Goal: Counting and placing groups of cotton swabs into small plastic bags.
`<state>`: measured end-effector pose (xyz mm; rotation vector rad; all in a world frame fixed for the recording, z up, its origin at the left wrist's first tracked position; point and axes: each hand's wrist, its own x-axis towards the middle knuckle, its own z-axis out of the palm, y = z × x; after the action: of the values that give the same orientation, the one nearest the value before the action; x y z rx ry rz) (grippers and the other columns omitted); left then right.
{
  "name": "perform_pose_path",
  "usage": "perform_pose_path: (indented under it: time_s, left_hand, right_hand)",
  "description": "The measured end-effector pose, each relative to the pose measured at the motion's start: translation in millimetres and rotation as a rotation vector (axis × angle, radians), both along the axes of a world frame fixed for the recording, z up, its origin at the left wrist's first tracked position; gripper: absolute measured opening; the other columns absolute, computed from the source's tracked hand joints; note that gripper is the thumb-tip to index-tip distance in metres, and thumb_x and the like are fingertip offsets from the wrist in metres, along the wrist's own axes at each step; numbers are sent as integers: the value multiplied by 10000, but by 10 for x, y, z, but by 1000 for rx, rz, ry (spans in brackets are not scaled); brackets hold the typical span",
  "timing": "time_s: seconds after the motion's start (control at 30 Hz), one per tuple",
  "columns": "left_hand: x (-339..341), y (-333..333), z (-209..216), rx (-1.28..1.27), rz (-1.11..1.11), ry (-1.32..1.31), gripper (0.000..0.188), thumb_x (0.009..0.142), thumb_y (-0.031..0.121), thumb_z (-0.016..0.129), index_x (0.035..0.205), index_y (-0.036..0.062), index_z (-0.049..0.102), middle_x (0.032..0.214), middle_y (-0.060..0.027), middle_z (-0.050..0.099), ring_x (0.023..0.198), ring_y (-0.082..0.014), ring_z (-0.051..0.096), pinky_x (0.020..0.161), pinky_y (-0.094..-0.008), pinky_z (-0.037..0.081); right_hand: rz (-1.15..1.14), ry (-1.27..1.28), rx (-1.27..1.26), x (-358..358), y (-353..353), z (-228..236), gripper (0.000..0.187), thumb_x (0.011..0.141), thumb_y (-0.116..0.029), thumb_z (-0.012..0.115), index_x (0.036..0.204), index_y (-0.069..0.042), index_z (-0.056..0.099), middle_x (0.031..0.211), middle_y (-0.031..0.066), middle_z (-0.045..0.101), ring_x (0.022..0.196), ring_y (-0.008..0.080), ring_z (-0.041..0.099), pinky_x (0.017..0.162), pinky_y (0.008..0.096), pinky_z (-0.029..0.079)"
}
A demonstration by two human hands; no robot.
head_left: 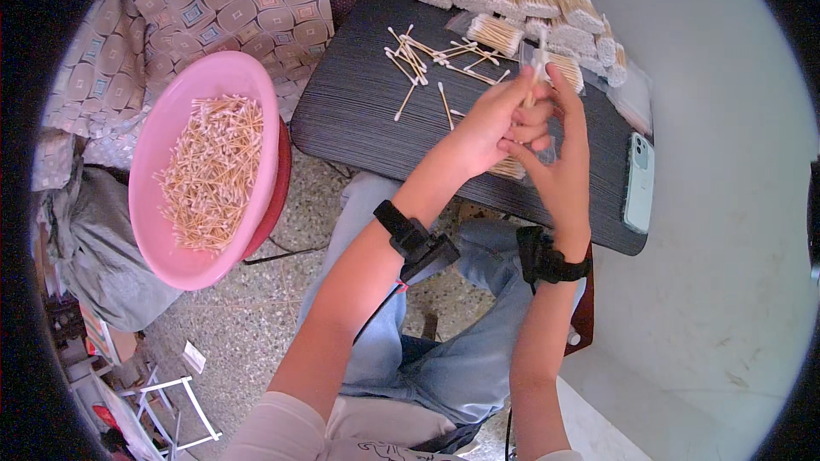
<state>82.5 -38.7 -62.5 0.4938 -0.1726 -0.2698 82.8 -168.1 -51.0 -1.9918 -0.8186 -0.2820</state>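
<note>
My left hand [495, 124] is closed, with a cotton swab [530, 96] pinched upright at its fingertips. Some clear plastic shows beside those fingertips, but its shape is hard to make out. Close against it on the right, my right hand [564, 141] has its thumb and forefinger apart, with the other fingers bent toward the left hand. Nothing plainly shows in its grasp. Beneath the hands, a bundle of swabs [509, 168] is partly hidden near the table's front edge. Loose cotton swabs [412, 55] lie scattered on the dark table [359, 111] to the left.
Bagged swab bundles [547, 8] are piled along the table's far right. Flat clear bags [632, 90] lie beside them, and a pale phone [638, 183] rests at the right edge. A pink basin [147, 196] full of loose swabs stands left of the table. A wall [726, 205] borders the right.
</note>
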Motion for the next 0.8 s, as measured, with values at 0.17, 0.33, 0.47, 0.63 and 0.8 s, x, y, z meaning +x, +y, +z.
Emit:
perform_pose_path:
  time_s: [0.17, 0.33, 0.47, 0.63, 0.8]
  left_hand:
    - [-17, -52, -57, 93, -259, -122, 371, 958, 471, 349, 840, 126, 419, 544, 95, 236, 383, -38, 216, 509, -232, 326]
    - [-49, -108, -80, 160, -278, -90, 374, 959, 470, 349, 842, 122, 420, 549, 95, 230, 381, -38, 211, 543, -236, 366]
    - [-57, -105, -80, 223, -297, -95, 384, 954, 477, 358, 840, 116, 422, 553, 95, 230, 383, -35, 210, 569, -244, 395]
    - [-54, -110, -69, 268, -267, -86, 402, 945, 498, 360, 843, 115, 428, 553, 92, 237, 393, -35, 222, 597, -256, 412]
    - [-62, -100, -63, 254, -214, -96, 426, 934, 523, 359, 850, 113, 435, 555, 86, 248, 400, -41, 231, 628, -266, 420]
  right_hand:
    - [27, -33, 12, -6, -109, 67, 998, 581, -140, 806, 1398, -9, 248, 1432, 145, 312, 1286, 280, 348, 1059, 365, 272]
    - [57, 4, 69, 4, -143, 25, 1124, 532, -194, 835, 1417, 1, 171, 1469, 166, 228, 1346, 302, 246, 1084, 378, 226]
    - [64, -115, 58, 31, -143, 67, 1149, 515, -238, 844, 1415, -5, 169, 1460, 175, 230, 1340, 326, 243, 1080, 397, 229]
    - [25, -125, 12, 10, -173, 51, 1088, 517, -248, 841, 1398, -29, 242, 1404, 168, 312, 1294, 334, 309, 1057, 407, 268]
    - [-18, -155, -11, -4, -149, 46, 948, 541, -281, 823, 1344, -51, 377, 1322, 130, 423, 1207, 285, 418, 1004, 392, 338]
